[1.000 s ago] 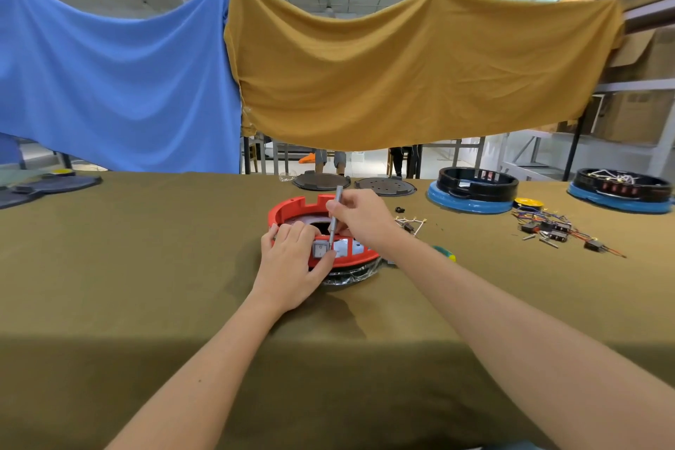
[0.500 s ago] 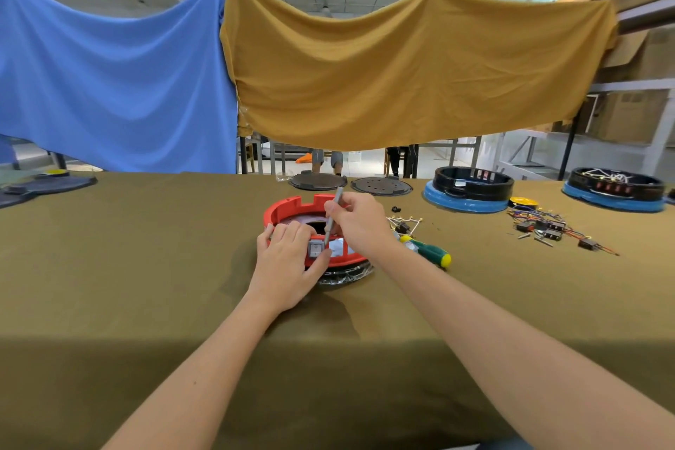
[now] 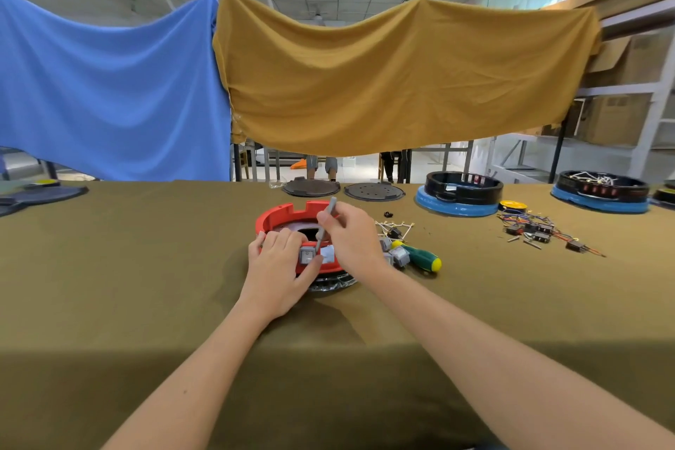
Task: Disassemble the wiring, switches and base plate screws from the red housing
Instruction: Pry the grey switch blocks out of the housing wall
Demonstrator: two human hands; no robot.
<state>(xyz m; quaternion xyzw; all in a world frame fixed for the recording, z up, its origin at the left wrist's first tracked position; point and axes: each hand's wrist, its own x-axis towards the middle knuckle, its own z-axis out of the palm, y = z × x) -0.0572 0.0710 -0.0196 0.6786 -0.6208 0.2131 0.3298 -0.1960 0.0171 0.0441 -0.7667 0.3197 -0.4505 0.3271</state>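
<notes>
A: Item one, the round red plastic housing (image 3: 281, 217). Where do you have it?

B: Mid-table on the olive cloth-covered table (image 3: 146, 267), well back from your near edge, resting on a dark ribbed base (image 3: 334, 281). Your left hand (image 3: 279, 267) grips its near rim, fingers curled over the wall, thumb beside the grey square rocker switch (image 3: 307, 255).

A: Item two, the tool?

B: Thin grey metal pick (image 3: 326, 225), pinched in your right hand (image 3: 350, 234), tip down just beside that switch.

A: Changes since a second ago?

B: The pick leans further toward you, and your right forearm has shifted, uncovering the green-and-yellow-handled screwdriver (image 3: 420, 258) and two loose grey switches (image 3: 400, 255) to the housing's right.

A: Meaning?

B: Probably you are levering this switch out of its slot. Some switches look already out, one is still seated. Screw status: cannot tell.
</notes>
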